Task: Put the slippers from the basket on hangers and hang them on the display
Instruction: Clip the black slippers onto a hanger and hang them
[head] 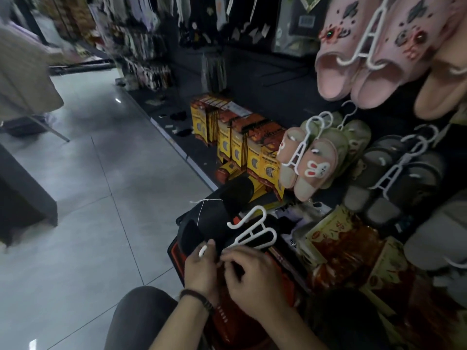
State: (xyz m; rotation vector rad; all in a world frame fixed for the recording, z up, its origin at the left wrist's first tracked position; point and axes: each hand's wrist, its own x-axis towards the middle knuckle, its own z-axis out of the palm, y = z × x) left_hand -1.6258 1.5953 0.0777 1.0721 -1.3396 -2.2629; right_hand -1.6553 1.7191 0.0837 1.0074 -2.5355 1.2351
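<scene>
Our left hand (202, 269) pinches one white prong tip of the hanger (252, 231) against the black slippers (214, 218), which lie just above its fingers, over the basket (174, 251). The hanger's hook sticks up beyond both hands, caught on nothing. Our right hand (255, 276), touching the left, curls at the hanger's base; what it grips we cannot tell. Right of and above that hand, the display (278, 79) carries a bunny pair (310, 162), a grey pair (394, 183) and a pink pair (353, 59). We judge this pair midway: being threaded on, not yet hung. Whether more slippers wait in the basket is hidden beneath our hands.
</scene>
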